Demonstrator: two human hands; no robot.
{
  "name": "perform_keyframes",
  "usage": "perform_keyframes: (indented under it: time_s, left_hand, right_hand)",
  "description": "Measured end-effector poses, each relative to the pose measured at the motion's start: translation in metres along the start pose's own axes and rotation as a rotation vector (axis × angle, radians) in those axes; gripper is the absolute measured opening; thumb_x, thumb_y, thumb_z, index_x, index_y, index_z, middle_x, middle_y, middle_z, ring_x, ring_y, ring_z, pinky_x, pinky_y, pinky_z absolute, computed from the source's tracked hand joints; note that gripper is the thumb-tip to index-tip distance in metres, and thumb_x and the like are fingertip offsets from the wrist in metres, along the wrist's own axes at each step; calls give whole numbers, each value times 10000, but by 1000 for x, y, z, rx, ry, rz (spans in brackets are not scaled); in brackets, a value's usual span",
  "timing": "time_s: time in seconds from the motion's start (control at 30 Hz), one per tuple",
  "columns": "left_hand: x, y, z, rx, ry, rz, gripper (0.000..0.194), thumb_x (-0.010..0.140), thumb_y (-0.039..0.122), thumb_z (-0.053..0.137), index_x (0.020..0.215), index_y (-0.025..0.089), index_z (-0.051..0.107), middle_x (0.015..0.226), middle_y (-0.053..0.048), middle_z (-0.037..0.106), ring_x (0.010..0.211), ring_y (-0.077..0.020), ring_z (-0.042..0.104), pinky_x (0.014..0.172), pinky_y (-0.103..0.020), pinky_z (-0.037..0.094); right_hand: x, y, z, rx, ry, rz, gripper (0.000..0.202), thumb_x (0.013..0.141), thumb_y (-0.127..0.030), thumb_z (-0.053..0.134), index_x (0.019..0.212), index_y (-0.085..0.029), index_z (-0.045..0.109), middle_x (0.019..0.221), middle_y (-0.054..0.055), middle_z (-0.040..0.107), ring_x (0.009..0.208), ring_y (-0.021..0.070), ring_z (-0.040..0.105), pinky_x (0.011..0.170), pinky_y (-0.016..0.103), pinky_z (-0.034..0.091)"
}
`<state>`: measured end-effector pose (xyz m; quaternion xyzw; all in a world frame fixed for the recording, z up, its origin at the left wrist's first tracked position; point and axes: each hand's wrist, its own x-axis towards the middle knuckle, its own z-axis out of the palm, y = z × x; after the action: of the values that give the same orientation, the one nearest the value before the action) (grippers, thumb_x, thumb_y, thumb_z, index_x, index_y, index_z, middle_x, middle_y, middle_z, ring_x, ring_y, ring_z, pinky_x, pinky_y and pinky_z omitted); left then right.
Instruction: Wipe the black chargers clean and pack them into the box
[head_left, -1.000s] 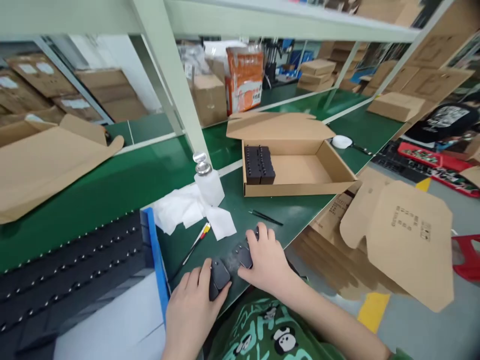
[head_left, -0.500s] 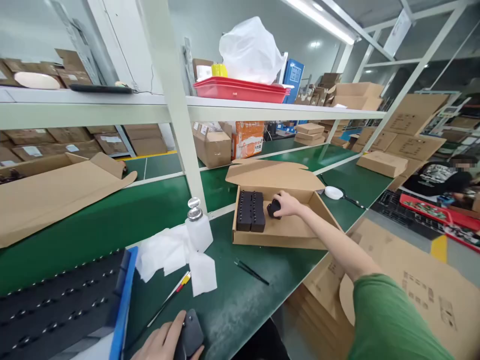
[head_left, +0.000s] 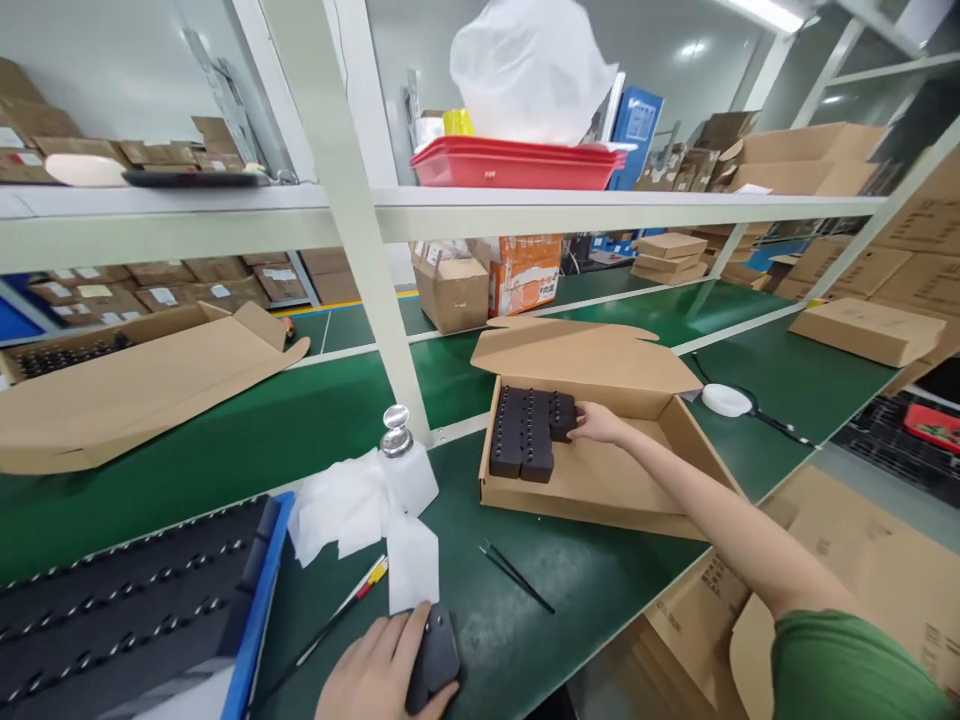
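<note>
My right hand [head_left: 598, 423] reaches into an open cardboard box [head_left: 622, 510], its fingers closed on the right side of a small black block [head_left: 562, 418]. That block sits against rows of matching black blocks [head_left: 521, 440] with small shiny studs on top, packed at the box's left end. Near the table's front edge, my left hand [head_left: 379, 668] is closed around a dark grey, round-cornered block [head_left: 433, 655] with small holes at one end. White wipes [head_left: 341, 510] and a white pump bottle [head_left: 409, 465] are just beyond it.
A blue-edged tray [head_left: 262, 590] of black studded pieces stands at the left. Tweezers [head_left: 517, 578] and a thin tool with a red-yellow band [head_left: 341, 608] lie on the green table. A shelf post [head_left: 375, 270] rises behind the bottle. A white round-headed item [head_left: 726, 400] lies right.
My right hand has set the small black block beside the rows, turning it so its studs face up. The left hand has shifted right with its grey block. The view has turned left.
</note>
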<state>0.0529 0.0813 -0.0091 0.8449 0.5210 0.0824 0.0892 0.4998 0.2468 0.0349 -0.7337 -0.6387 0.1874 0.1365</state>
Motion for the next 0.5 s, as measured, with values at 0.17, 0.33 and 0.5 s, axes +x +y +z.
perform_keyframes:
  time_s: [0.17,0.33,0.5]
  left_hand:
    - [-16,-7,-39,-283,-6,39,919,701,422,814,1500,217,411,1498,-146,521,1365,-345,510,1116,-475,459]
    - [-49,-45,-64,-597,-139,-277,930,825,384,708,1578,307,169,1488,-130,494,1229,-258,598,1029,-443,523]
    - [-58,-41,-52,-845,-248,-268,736,909,281,550,1561,343,214,1320,-73,574,1069,-171,657,1010,-403,540]
  right_hand:
    - [-30,-29,-12,28,99,64,464,956,-375,630,1342,-133,539,1264,147,628,1099,266,656,936,483,559]
    - [-128,-99,3,52,218,-157,714,924,-502,575,1537,-207,357,1391,195,565,1159,389,636,978,567,520]
    - [-237,-188,99,176,-284,-351,934,917,-586,544,1618,-218,48,1344,192,592,1117,361,661,806,496,617]
